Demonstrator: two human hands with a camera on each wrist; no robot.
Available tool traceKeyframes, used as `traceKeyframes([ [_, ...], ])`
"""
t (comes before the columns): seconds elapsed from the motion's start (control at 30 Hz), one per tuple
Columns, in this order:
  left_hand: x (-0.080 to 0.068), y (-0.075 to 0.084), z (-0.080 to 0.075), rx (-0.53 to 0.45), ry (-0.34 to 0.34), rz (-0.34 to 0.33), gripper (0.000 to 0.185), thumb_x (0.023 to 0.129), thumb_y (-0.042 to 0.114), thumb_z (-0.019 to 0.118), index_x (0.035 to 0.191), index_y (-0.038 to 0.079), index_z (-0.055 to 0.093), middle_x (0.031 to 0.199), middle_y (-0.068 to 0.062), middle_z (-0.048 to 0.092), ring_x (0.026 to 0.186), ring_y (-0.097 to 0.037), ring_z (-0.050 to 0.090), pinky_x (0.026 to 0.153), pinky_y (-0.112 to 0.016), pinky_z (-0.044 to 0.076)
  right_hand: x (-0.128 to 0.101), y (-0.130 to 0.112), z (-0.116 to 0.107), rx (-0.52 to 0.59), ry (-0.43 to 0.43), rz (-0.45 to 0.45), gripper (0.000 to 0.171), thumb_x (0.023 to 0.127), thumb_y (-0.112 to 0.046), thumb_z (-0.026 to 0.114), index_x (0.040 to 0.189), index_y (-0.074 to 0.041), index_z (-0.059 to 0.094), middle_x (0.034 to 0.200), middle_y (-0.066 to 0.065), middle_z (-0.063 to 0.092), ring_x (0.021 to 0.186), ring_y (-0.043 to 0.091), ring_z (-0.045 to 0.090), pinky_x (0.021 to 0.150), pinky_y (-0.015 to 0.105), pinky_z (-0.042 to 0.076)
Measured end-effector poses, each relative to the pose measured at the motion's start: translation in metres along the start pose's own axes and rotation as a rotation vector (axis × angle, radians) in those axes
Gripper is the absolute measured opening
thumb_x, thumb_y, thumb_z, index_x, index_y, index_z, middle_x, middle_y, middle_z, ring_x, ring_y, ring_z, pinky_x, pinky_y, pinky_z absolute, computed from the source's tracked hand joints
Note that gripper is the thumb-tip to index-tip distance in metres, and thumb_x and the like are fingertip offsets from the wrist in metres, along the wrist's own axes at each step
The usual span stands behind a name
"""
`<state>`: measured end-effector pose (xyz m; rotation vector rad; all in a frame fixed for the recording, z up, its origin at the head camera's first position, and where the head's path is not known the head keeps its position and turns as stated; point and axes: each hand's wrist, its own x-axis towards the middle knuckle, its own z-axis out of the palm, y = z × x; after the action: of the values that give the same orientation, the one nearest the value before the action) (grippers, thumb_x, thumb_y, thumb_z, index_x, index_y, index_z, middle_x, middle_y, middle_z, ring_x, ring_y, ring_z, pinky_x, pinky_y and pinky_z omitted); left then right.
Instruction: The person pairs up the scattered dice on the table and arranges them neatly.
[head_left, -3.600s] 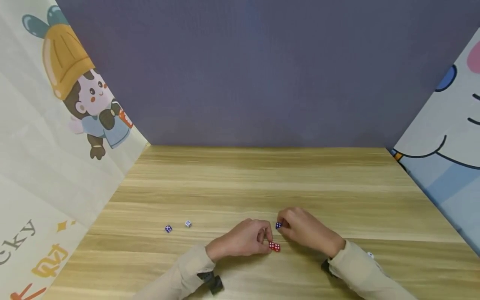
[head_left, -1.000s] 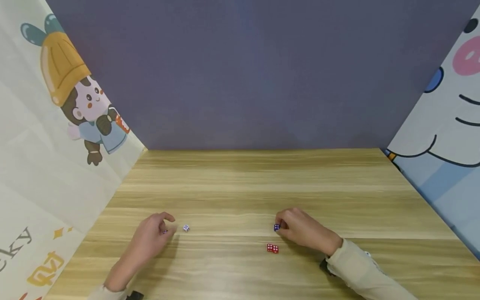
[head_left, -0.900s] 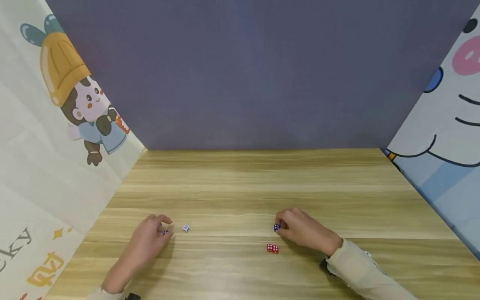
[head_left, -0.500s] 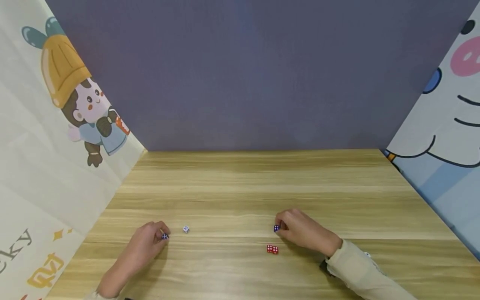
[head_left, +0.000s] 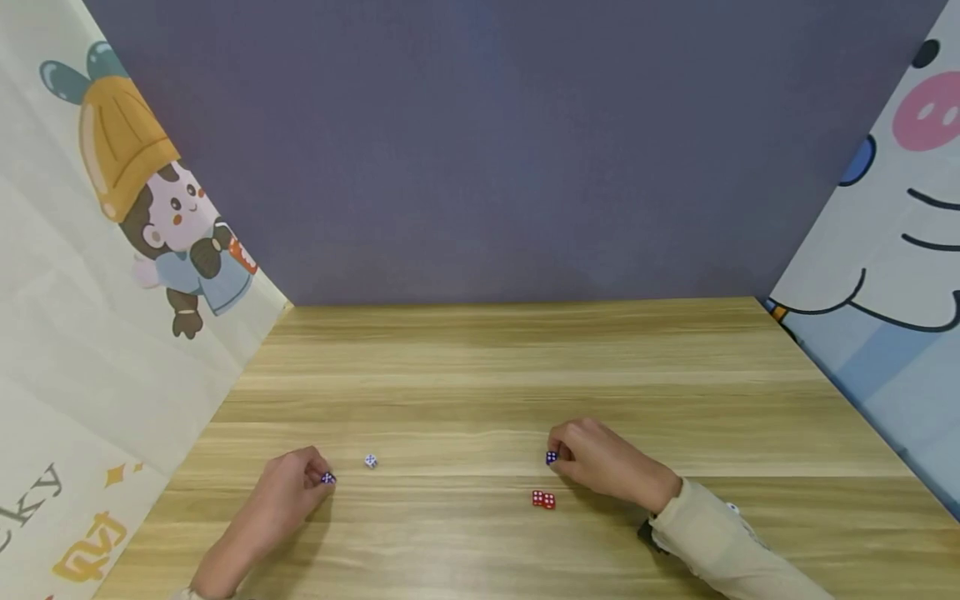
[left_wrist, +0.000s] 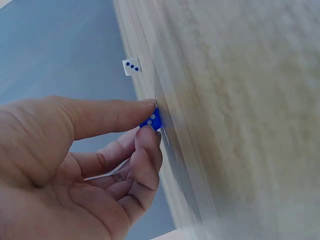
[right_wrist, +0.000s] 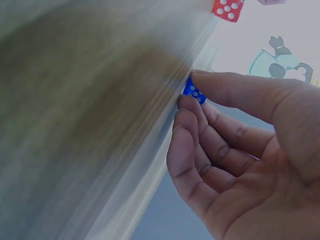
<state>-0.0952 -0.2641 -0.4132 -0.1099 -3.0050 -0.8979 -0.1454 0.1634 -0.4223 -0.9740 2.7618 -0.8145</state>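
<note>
On the left side of the table, my left hand (head_left: 283, 497) pinches a blue die (head_left: 327, 478) between thumb and fingers, close to the tabletop. In the left wrist view the same blue die (left_wrist: 151, 120) shows between the thumb and fingertips. My right hand (head_left: 604, 463) pinches a second blue die (head_left: 552, 457) right of the middle; in the right wrist view this blue die (right_wrist: 194, 91) sits between thumb and fingertip. Two red dice (head_left: 543, 499) lie side by side, touching, just in front of the right hand. A white die (head_left: 371, 461) rests right of the left hand.
Another white die (head_left: 732, 507) lies beside the right sleeve (head_left: 720, 533), partly hidden by it. The wooden table (head_left: 480, 358) ends at a dark upright panel (head_left: 480, 150) behind, with printed sheets on both sides.
My left hand has left the red dice, moved left to the other blue die and closed its thumb and fingers on it. The right hand keeps its hold in place.
</note>
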Motion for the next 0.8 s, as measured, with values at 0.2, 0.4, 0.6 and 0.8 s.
traceKeyframes([
  [0.2,-0.0004,-0.0043,-0.0019,-0.034,-0.022,-0.012,0.016,0.077,-0.001,0.079,0.085,0.001,0.065,0.076,-0.001,0.063,0.07,-0.012,0.059,0.061,-0.022,0.051,0.0,0.0004,-0.0001,-0.002,0.002,0.002,0.004,0.088,-0.01,0.075,0.087,-0.009,0.071,0.073,-0.011,0.06,0.058,-0.001,0.05,0.053,0.021,0.046],
  [0.4,0.0001,-0.0083,-0.0019,-0.037,-0.032,-0.031,0.016,0.077,0.001,0.079,0.085,0.002,0.065,0.076,0.0,0.063,0.07,-0.013,0.057,0.061,-0.022,0.05,0.0,0.0006,0.0001,-0.001,0.001,-0.006,0.004,0.087,-0.009,0.075,0.087,-0.009,0.071,0.074,-0.01,0.062,0.059,-0.001,0.051,0.053,0.021,0.046],
  [0.6,-0.0002,-0.0078,-0.0009,-0.025,-0.034,-0.042,0.015,0.078,0.0,0.078,0.085,0.003,0.065,0.075,0.0,0.062,0.07,-0.012,0.057,0.061,-0.022,0.049,-0.0001,0.0007,0.0007,0.0,-0.002,0.002,0.006,0.087,-0.007,0.075,0.087,-0.011,0.07,0.073,-0.012,0.06,0.059,-0.001,0.051,0.053,0.021,0.046],
  [0.8,-0.002,-0.0043,-0.0011,-0.023,-0.037,-0.041,0.015,0.077,-0.001,0.077,0.084,0.003,0.065,0.075,0.0,0.061,0.069,-0.012,0.057,0.061,-0.021,0.05,0.0001,0.0004,0.0002,0.007,-0.01,0.005,0.005,0.087,-0.007,0.074,0.087,-0.011,0.07,0.073,-0.011,0.06,0.059,-0.001,0.051,0.053,0.021,0.046],
])
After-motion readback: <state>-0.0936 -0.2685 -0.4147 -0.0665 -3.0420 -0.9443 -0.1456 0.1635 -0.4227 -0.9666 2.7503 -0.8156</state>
